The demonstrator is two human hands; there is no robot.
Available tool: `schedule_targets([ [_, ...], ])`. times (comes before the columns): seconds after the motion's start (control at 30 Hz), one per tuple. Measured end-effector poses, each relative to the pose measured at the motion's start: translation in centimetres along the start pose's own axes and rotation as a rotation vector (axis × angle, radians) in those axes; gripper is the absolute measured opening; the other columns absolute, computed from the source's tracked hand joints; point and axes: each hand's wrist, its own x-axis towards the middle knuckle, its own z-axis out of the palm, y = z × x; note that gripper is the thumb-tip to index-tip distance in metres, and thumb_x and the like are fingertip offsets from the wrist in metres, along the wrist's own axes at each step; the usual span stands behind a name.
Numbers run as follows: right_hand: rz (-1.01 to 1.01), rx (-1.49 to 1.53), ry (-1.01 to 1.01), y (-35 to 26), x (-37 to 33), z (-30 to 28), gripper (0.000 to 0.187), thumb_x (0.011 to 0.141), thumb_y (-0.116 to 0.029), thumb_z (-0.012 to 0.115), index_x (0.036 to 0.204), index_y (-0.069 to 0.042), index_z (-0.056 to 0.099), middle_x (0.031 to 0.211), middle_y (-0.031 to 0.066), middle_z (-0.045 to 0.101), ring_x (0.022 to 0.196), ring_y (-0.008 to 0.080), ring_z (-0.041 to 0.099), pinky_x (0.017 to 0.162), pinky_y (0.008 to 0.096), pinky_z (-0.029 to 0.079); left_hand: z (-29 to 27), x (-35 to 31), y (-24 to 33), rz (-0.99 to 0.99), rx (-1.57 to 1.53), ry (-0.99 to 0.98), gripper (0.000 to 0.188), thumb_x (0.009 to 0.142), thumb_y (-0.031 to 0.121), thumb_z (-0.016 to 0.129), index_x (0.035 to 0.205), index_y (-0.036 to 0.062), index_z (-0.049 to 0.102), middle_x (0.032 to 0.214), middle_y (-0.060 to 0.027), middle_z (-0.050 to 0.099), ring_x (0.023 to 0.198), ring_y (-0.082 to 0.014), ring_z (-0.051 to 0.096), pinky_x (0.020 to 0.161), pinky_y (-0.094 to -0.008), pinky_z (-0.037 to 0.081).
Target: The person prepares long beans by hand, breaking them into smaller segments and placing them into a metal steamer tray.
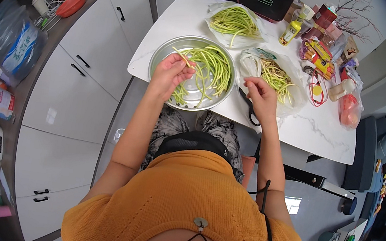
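Note:
My left hand (174,73) is closed in a pinch on a pale green garlic scape (182,56), above a round steel basin (159,50). Inside the basin lie cut garlic scapes (217,67), mostly along its far and right sides. Over the near edge of a white plastic bag (249,62), my right hand (261,99) has its fingers pressed together; whatever is in them, if anything, is too small to make out. Black-handled scissors (252,114) lie beside that hand, partly hidden by it. Thin yellowish trimmings (278,83) fill the bag.
Behind the basin, another plastic bag holds long whole garlic scapes (235,21). A yellow bottle (290,32), snack packets (319,59) and a jar (341,90) crowd the right of the white table (331,143). Cabinets (76,81) stand to the left.

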Motion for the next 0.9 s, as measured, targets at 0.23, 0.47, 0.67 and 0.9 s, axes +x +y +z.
schedule_targets([
  [0.23, -0.203, -0.251, -0.143, -2.9, -1.0, 4.3, 0.031, 0.079, -0.006, 0.064, 0.11, -0.008, 0.06, 0.081, 0.0051, 0.06, 0.058, 0.0133, 0.056, 0.055, 0.0251, 0.046, 1.7, -0.8, 0.9, 0.072, -0.005, -0.092, 0.013, 0.093, 0.012, 0.05, 0.101, 0.0024, 0.05, 0.099, -0.0128, 0.061, 0.084, -0.0151, 0.062, 0.075, -0.0248, 0.052],
  [0.47, -0.498, -0.429, -0.107, -2.7, 0.0, 6.1, 0.028, 0.078, -0.013, 0.067, 0.105, -0.011, 0.062, 0.078, 0.0079, 0.06, 0.06, 0.0203, 0.06, 0.056, 0.0307, 0.047, 3.6, -1.9, 1.1, 0.041, 0.04, -0.179, 0.014, 0.092, 0.015, 0.051, 0.102, 0.0038, 0.051, 0.098, -0.0107, 0.062, 0.078, -0.0112, 0.061, 0.069, -0.0214, 0.05],
  [0.67, 0.028, 0.124, -0.096, -2.8, 0.3, 4.6, 0.014, 0.089, -0.016, 0.057, 0.094, -0.004, 0.063, 0.075, 0.0041, 0.063, 0.054, 0.0089, 0.052, 0.051, 0.0224, 0.041, 3.1, -1.6, 0.1, 0.189, 0.475, -0.003, 0.021, 0.089, 0.01, 0.054, 0.108, 0.0013, 0.056, 0.09, -0.003, 0.06, 0.062, -0.0045, 0.048, 0.059, -0.017, 0.041],
  [0.9, 0.177, 0.472, -0.096, -2.0, 0.4, 2.4, 0.029, 0.096, -0.027, 0.046, 0.094, -0.004, 0.061, 0.073, 0.0007, 0.062, 0.051, 0.0048, 0.042, 0.048, 0.018, 0.03, 4.0, -2.2, -0.4, 0.567, 0.89, 0.087, 0.03, 0.08, 0.004, 0.06, 0.11, 0.0043, 0.057, 0.102, -0.0094, 0.056, 0.058, -0.0136, 0.051, 0.06, -0.0253, 0.045],
])
